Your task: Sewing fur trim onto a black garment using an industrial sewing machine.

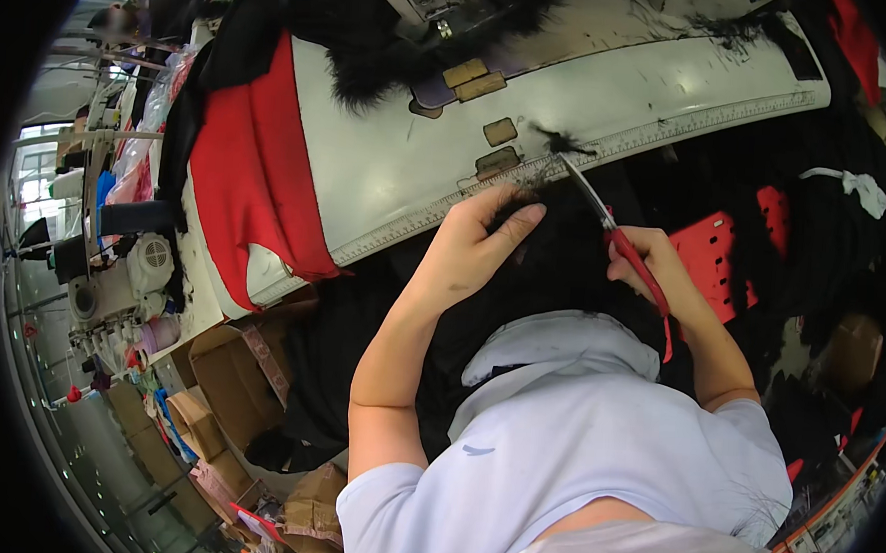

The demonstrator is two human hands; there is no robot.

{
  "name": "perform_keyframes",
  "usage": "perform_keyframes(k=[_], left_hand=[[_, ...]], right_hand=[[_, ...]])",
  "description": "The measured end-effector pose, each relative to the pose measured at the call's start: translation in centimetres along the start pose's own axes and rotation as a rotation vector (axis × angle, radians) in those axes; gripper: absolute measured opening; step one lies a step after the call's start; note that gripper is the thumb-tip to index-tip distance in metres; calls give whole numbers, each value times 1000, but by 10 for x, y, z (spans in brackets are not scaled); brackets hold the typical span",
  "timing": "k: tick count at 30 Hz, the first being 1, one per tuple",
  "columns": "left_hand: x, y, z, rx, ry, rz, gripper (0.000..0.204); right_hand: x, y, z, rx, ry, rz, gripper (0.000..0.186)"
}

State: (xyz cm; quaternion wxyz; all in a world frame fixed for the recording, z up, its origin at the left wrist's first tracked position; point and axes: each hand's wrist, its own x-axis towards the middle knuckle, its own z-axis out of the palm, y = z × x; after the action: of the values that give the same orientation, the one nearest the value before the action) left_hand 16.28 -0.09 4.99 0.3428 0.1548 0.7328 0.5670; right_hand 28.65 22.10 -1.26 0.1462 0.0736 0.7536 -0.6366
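Note:
My right hand [661,260] grips a pair of scissors [590,192] with red handles. Their blades point up and left to the table's front edge, near a small tuft of black fluff [564,142]. My left hand [477,240] is closed, thumb toward the fingers, on black furry material [530,193] just left of the blade tips. Part of that material is hidden by the fingers, and it merges with dark cloth below. A ruler strip [661,131] runs along the edge of the white sewing table [389,159].
Red fabric [259,157] drapes over the table's left end. Black fur [374,73] lies by the sewing machine [432,1] at the back. A red perforated piece [707,255] is to my right. Cardboard boxes [232,376] stand at lower left.

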Motion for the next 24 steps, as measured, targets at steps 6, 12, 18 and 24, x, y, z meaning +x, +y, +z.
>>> perform_keyframes(k=[6, 12, 18, 24], left_hand=[[-17, -1, -25, -73, 105, 21, 20], [-146, 18, -241, 610, 1286, 301, 26], [-243, 114, -333, 1813, 1734, 172, 43], [-22, 37, -189, 1492, 640, 576, 24]], right_hand=[[3, 11, -38, 482, 422, 10, 26], [7, 29, -216, 47, 949, -53, 34], [53, 29, -337, -1039, 1414, -62, 48], [97, 22, -356, -1233, 1295, 201, 45]])
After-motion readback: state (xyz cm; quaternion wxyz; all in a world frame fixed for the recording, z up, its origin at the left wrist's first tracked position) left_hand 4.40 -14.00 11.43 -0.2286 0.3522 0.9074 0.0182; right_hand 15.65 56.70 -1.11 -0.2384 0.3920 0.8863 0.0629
